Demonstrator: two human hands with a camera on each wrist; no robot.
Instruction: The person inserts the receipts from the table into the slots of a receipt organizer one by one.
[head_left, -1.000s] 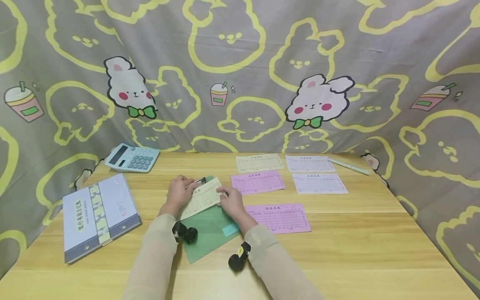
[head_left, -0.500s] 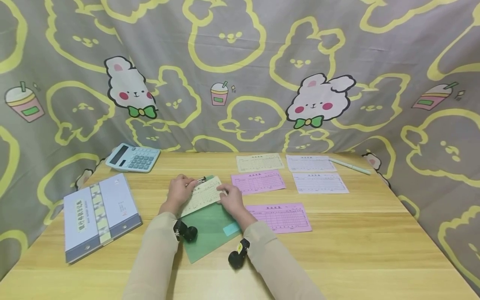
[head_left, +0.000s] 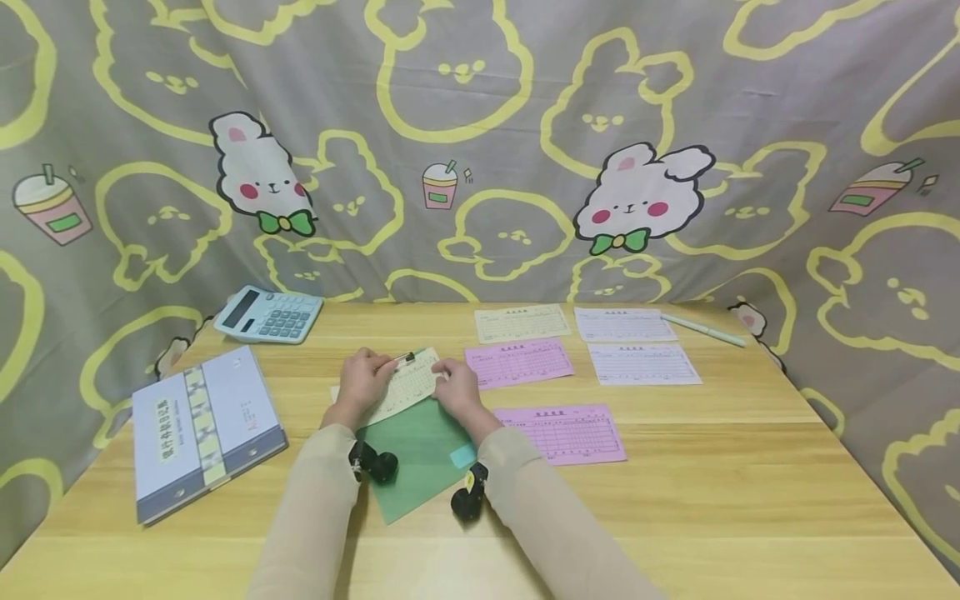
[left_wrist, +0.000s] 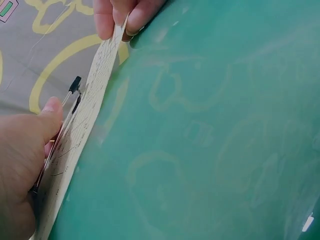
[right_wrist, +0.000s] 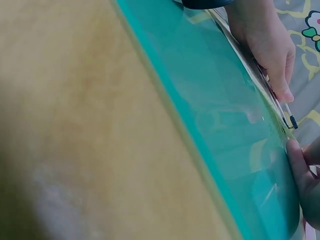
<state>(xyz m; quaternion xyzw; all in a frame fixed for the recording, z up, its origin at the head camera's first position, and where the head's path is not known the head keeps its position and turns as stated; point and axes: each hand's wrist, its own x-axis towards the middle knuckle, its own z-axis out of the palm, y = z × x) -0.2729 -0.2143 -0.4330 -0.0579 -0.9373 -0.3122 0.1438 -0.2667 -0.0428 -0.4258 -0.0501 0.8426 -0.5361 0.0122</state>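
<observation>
Pinching a cream slip (head_left: 408, 390), at the far end of a green clipboard (head_left: 416, 458), long side slanting away rightward, by its right end with the right hand (head_left: 457, 390); gripping the clip (head_left: 406, 358) with the left hand (head_left: 362, 383); near a binder (head_left: 228, 412) lettered "银行存款日记账".

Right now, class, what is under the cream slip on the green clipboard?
The green clipboard extends out from under the cream slip. The part directly beneath, near the metal clip, is covered, so whether anything else lies there cannot be seen.
</observation>
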